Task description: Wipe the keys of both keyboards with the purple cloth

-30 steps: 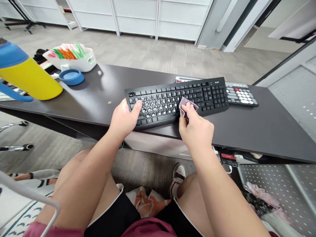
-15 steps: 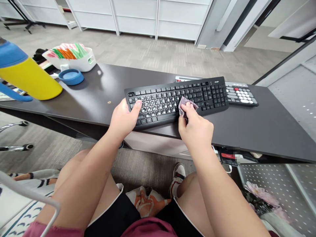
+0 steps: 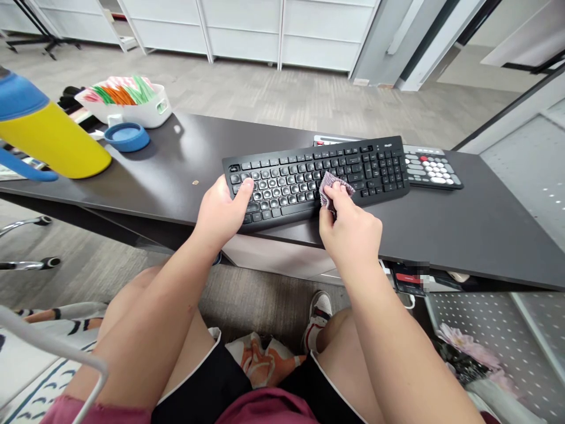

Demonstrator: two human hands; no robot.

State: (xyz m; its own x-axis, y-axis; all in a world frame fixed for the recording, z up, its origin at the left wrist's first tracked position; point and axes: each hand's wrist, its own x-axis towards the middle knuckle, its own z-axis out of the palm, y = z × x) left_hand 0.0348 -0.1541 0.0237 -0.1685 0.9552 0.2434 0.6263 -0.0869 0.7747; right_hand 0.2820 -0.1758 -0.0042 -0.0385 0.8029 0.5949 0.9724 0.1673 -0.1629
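Observation:
A black keyboard (image 3: pixel 348 168) lies on the dark desk (image 3: pixel 463 229), close to its near edge. My left hand (image 3: pixel 218 212) grips the keyboard's near left corner, thumb lying on the keys. My right hand (image 3: pixel 351 227) pinches a small patterned cloth (image 3: pixel 331 185) and presses it on the keys around the middle of the keyboard.
A second keyboard with white and red keys (image 3: pixel 430 168) lies behind the black one at the right. At the left stand a yellow bottle with a blue top (image 3: pixel 48 138), a blue lid (image 3: pixel 128 136) and a white tray of coloured strips (image 3: pixel 126 100). My bare knees are under the desk.
Almost nothing has moved; my right hand with the cloth has shifted very slightly on the keys, and my left hand holds as before.

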